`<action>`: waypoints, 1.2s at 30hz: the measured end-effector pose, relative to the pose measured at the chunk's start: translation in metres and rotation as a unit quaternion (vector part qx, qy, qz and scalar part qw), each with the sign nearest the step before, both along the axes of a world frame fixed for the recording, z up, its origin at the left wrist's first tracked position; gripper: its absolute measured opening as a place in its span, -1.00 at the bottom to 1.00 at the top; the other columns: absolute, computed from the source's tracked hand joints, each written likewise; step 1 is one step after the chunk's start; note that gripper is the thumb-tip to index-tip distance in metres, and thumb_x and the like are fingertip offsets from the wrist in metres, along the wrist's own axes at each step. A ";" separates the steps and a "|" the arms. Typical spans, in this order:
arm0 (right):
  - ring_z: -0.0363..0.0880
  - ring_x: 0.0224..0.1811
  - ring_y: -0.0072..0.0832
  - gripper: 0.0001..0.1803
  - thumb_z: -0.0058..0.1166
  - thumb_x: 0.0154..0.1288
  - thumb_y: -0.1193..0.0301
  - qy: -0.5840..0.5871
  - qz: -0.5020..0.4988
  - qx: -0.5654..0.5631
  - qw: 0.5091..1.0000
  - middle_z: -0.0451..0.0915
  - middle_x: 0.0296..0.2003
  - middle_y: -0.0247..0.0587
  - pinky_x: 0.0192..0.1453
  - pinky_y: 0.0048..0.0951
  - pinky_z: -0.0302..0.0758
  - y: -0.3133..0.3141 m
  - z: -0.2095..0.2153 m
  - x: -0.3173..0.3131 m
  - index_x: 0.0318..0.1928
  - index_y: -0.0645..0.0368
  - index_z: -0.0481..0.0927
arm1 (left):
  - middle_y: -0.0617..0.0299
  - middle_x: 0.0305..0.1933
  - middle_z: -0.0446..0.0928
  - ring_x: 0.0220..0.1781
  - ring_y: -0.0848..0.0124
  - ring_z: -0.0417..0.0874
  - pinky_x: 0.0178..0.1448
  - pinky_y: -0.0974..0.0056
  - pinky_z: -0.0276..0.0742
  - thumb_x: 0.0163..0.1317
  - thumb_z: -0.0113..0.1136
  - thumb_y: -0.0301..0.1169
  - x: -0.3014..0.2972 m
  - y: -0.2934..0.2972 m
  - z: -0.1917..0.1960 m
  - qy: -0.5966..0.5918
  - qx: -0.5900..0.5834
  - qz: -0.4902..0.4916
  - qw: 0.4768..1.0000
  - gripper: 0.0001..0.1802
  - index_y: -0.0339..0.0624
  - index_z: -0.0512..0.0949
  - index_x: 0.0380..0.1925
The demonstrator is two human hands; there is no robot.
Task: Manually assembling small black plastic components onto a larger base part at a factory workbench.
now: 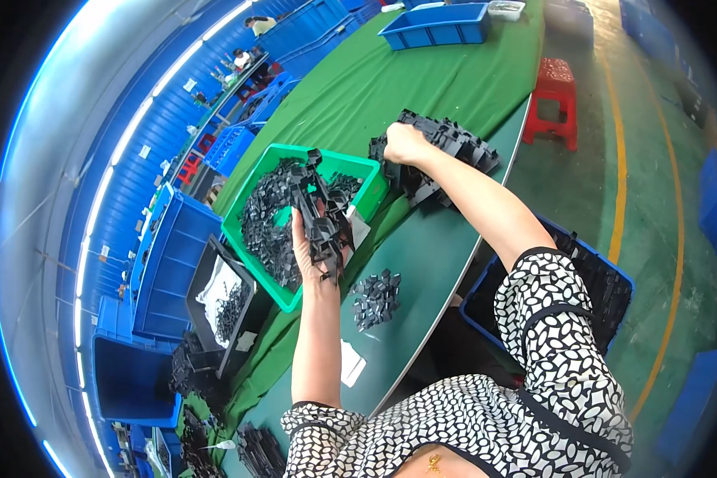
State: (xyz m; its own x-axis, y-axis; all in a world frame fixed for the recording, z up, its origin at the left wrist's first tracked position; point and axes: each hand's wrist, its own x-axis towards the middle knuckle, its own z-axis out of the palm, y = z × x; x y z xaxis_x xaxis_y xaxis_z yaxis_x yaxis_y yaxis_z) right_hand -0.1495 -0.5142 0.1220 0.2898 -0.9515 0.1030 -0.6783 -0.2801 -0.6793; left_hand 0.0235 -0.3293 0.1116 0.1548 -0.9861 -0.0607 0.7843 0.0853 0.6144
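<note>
My left hand [301, 247] is raised over the near side of a green bin [283, 299], its fingers wrapped round a cluster of long black plastic parts [323, 223]. Small black pieces [267, 215] fill much of that bin. To the right, my right hand [406, 143] is closed at the left side of a heap of larger black plastic parts [458, 147] on the table. Whatever is inside its fingers is hidden. Between my forearms, a small pile of black pieces [376, 299] lies on the green tabletop.
A white paper [352, 364] lies near the table edge. Left of the bin sits a black tray [243, 315] with small parts and white lining. A blue crate [628, 299] of black parts stands below at right. Farther off are a red stool [555, 88] and a blue bin [434, 33].
</note>
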 end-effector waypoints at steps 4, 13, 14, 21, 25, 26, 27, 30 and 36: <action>0.58 -0.04 0.06 -0.71 0.06 -0.02 0.47 -0.141 -0.038 -0.049 0.988 0.58 -0.15 0.28 0.05 -0.15 0.52 -0.009 -0.017 -0.012 -0.24 0.35 0.64 | 0.02 -0.16 0.56 -0.18 0.14 0.58 -0.08 0.11 0.57 0.19 0.21 -0.01 0.003 0.006 -0.004 0.097 -0.031 0.009 0.995 -0.47 -0.26 0.47 -0.09; 0.50 -0.41 -0.55 -0.78 0.26 -0.08 0.52 -0.376 -0.034 0.086 0.922 0.59 -0.42 -0.27 -0.34 -0.48 0.46 0.013 -0.057 -0.032 -0.33 0.28 0.64 | 0.09 -0.11 0.61 -0.14 0.21 0.64 0.05 0.10 0.59 0.14 0.27 -0.03 -0.010 0.002 -0.016 0.085 -0.039 -0.006 0.996 -0.50 -0.16 0.53 -0.07; 0.45 -0.48 -0.59 -0.81 0.29 -0.04 0.47 -0.376 -0.027 0.084 0.922 0.54 -0.49 -0.33 -0.43 -0.50 0.41 0.011 -0.061 -0.029 -0.37 0.24 0.61 | 0.09 -0.11 0.61 -0.14 0.21 0.64 0.05 0.10 0.59 0.14 0.27 -0.03 -0.011 0.002 -0.018 0.086 -0.038 -0.007 0.996 -0.50 -0.16 0.53 -0.07; 0.48 -0.41 -0.51 -0.73 0.31 0.02 0.32 -0.359 -0.033 0.043 0.932 0.54 -0.53 -0.30 -0.35 -0.42 0.44 0.019 -0.052 -0.024 -0.43 0.28 0.58 | 0.16 -0.16 0.63 -0.18 0.25 0.66 -0.03 0.11 0.61 0.13 0.27 -0.02 -0.016 0.003 -0.020 0.093 -0.015 -0.026 0.995 -0.57 -0.09 0.56 -0.14; 0.63 -0.27 -0.27 -0.68 0.24 -0.04 0.23 -0.350 -0.069 -0.023 0.934 0.64 -0.40 -0.02 -0.15 -0.30 0.51 0.053 -0.057 -0.020 -0.41 0.26 0.60 | 0.18 -0.18 0.64 -0.21 0.27 0.67 -0.06 0.13 0.62 0.14 0.27 -0.03 -0.007 0.008 -0.026 0.075 -0.001 0.015 0.997 -0.59 -0.06 0.57 -0.16; 0.63 -0.28 -0.28 -0.68 0.24 -0.04 0.22 -0.341 -0.065 -0.030 0.937 0.64 -0.40 -0.03 -0.15 -0.30 0.51 0.063 -0.060 -0.019 -0.41 0.26 0.60 | 0.18 -0.18 0.64 -0.21 0.27 0.67 -0.08 0.14 0.63 0.13 0.27 -0.03 -0.001 0.007 -0.033 0.066 0.002 0.015 0.998 -0.59 -0.06 0.57 -0.16; 0.63 -0.29 -0.29 -0.69 0.23 -0.02 0.24 -0.342 -0.071 -0.029 0.937 0.64 -0.42 -0.03 -0.16 -0.30 0.51 0.068 -0.063 -0.018 -0.40 0.26 0.60 | 0.16 -0.18 0.63 -0.24 0.26 0.67 -0.12 0.16 0.65 0.13 0.27 -0.02 -0.005 0.003 -0.030 0.084 0.001 0.030 0.996 -0.56 -0.08 0.56 -0.13; 0.61 -0.35 -0.39 -0.74 0.20 0.03 0.32 -0.407 -0.040 -0.049 0.911 0.63 -0.44 -0.10 -0.20 -0.38 0.50 0.092 -0.072 -0.024 -0.38 0.28 0.59 | 0.14 -0.16 0.63 -0.17 0.23 0.66 -0.09 0.13 0.65 0.15 0.24 0.01 -0.011 0.007 -0.034 0.037 -0.013 -0.004 0.999 -0.51 -0.10 0.54 -0.08; 0.35 -0.46 -0.83 -0.89 0.17 0.23 0.48 -0.405 0.120 0.052 0.905 0.46 -0.51 -0.54 -0.39 -0.72 0.32 0.161 -0.033 -0.062 -0.33 0.22 0.51 | 0.14 -0.10 0.61 -0.10 0.18 0.65 -0.07 0.09 0.65 0.14 0.22 0.06 -0.007 0.006 -0.032 -0.005 -0.002 0.001 1.000 -0.47 -0.11 0.53 -0.06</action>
